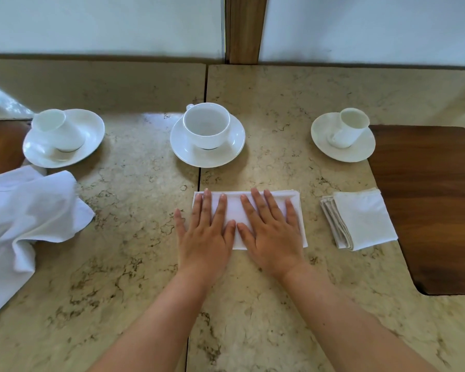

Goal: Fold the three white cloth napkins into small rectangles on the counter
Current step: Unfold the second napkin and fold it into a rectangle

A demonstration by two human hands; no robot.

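Note:
A white napkin (235,208) folded into a long rectangle lies flat at the centre of the marble counter (118,264). My left hand (206,232) presses its left half with straight fingers. My right hand (271,232) lies flat on its right half, thumbs nearly touching. A second napkin (363,220), folded into a small thick rectangle, sits to the right beside the wooden panel. A third white napkin (24,218) lies crumpled and unfolded at the left edge.
Three white cups on saucers stand in a row behind the napkins: one at the left (62,136), one at the centre (207,134), one at the right (344,135). A dark wooden panel (430,205) lies at the right. The wall rises at the back.

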